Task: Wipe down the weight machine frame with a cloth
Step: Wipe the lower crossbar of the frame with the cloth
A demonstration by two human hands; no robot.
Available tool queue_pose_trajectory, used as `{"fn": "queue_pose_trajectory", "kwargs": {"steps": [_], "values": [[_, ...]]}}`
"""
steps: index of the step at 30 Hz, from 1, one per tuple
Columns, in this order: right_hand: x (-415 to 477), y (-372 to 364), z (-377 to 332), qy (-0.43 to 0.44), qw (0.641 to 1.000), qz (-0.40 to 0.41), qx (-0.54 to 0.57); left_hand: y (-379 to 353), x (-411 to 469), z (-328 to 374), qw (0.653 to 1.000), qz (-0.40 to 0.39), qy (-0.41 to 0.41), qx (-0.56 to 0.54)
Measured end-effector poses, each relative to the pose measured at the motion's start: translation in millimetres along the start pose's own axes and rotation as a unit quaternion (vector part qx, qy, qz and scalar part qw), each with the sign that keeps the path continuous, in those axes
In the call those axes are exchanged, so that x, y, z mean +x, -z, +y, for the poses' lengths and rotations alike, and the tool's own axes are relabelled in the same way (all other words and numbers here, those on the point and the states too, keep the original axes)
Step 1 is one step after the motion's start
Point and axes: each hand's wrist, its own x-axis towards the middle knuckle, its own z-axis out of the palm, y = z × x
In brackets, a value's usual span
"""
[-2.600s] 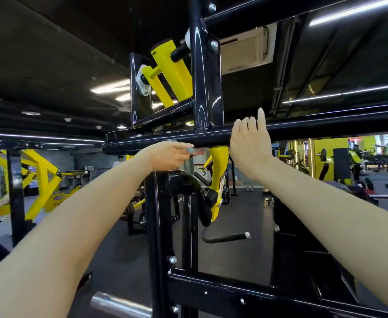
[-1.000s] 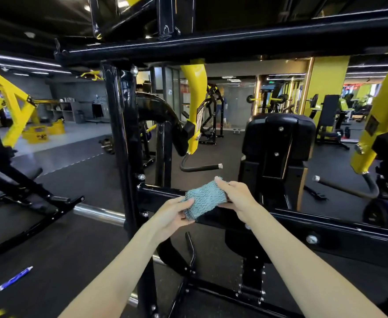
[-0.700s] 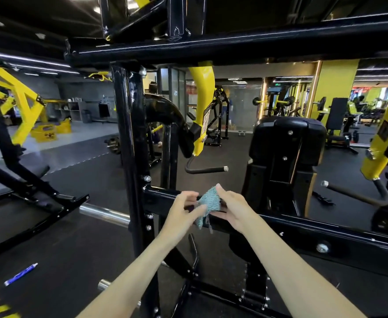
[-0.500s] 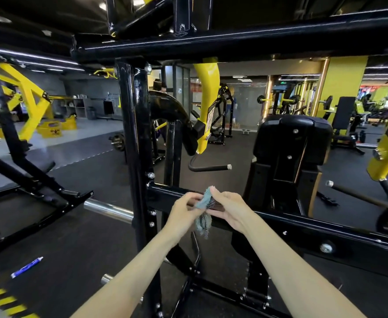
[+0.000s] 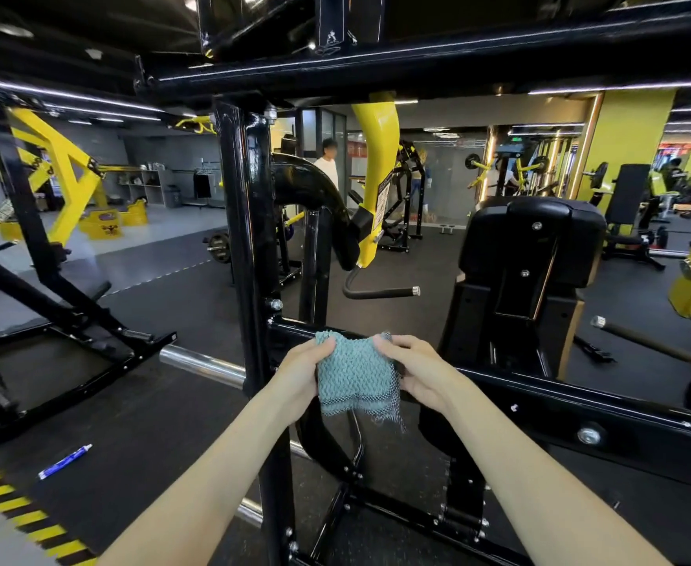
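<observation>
A teal knitted cloth (image 5: 354, 375) hangs spread flat in front of me, held by both hands. My left hand (image 5: 301, 377) grips its left edge and my right hand (image 5: 419, 373) grips its right edge. The cloth is just in front of the black lower crossbar (image 5: 580, 406) of the weight machine frame. A black upright post (image 5: 245, 247) stands left of my hands, and a black top beam (image 5: 437, 63) runs overhead.
A black padded seat back (image 5: 531, 243) stands behind the crossbar. A yellow lever arm (image 5: 376, 169) hangs from above, with a chrome bar (image 5: 201, 363) low at left. A blue tube (image 5: 64, 461) lies on the floor. A person in white (image 5: 327, 165) stands far back.
My hands came down from the top beam to the lower crossbar. The cloth, bunched between my hands half a second ago, is now spread flat between them.
</observation>
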Motion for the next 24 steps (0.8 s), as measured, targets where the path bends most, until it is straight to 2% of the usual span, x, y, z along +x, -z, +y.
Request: {"fn": "queue_pose_trajectory", "kwargs": {"steps": [2, 4, 7, 9, 11, 14, 17, 18, 20, 21, 22, 23, 24], "values": [[-4.0, -4.7, 1.3, -0.007, 0.999, -0.016, 0.039, 2.3, -0.5, -1.0, 1.0, 0.011, -0.004, -0.004], [-5.1, -9.3, 3.8, 0.003, 0.999, -0.016, 0.031, 4.9, -0.7, -2.4, 0.999, 0.032, 0.006, 0.02], [0.5, -12.9, 9.3, 0.014, 0.999, 0.013, -0.029, 5.5, -3.6, -3.0, 0.996, 0.059, 0.047, 0.057], [4.6, -12.8, 11.2, 0.019, 0.996, 0.042, -0.076, 6.7, -5.6, -3.5, 0.994, 0.052, 0.092, 0.007], [3.3, -11.3, 10.2, 0.027, 0.994, 0.037, -0.103, 12.0, -7.3, -2.8, 0.991, 0.037, 0.131, -0.015], [-3.7, -9.4, 14.5, 0.02, 0.983, -0.02, -0.181, 14.2, -19.5, 0.6, 0.98, -0.012, 0.163, 0.113], [-4.7, -13.6, 28.7, 0.026, 0.94, -0.012, -0.341, 10.9, -28.4, -3.4, 0.954, -0.011, 0.153, 0.256], [-4.2, -15.2, 33.9, 0.036, 0.922, -0.002, -0.385, 10.4, -29.3, -7.1, 0.941, 0.005, 0.129, 0.312], [-7.5, -18.2, 41.5, 0.054, 0.892, 0.012, -0.448, 9.8, -31.7, -14.6, 0.89, 0.045, 0.064, 0.45], [-11.3, -19.9, 42.9, 0.063, 0.881, 0.018, -0.468, 10.5, -33.7, -16.9, 0.863, 0.059, 0.03, 0.5], [-13.9, -21.2, 43.7, 0.076, 0.873, 0.024, -0.482, 13.5, -34.4, -18.1, 0.851, 0.067, 0.004, 0.52], [-14.9, -22.1, 44.2, 0.098, 0.868, 0.029, -0.486, 18.0, -36.0, -17.4, 0.855, 0.062, -0.007, 0.516], [-15.0, -22.6, 45.0, 0.121, 0.869, 0.034, -0.478, 24.2, -37.1, -16.1, 0.877, 0.047, -0.001, 0.479]]}}
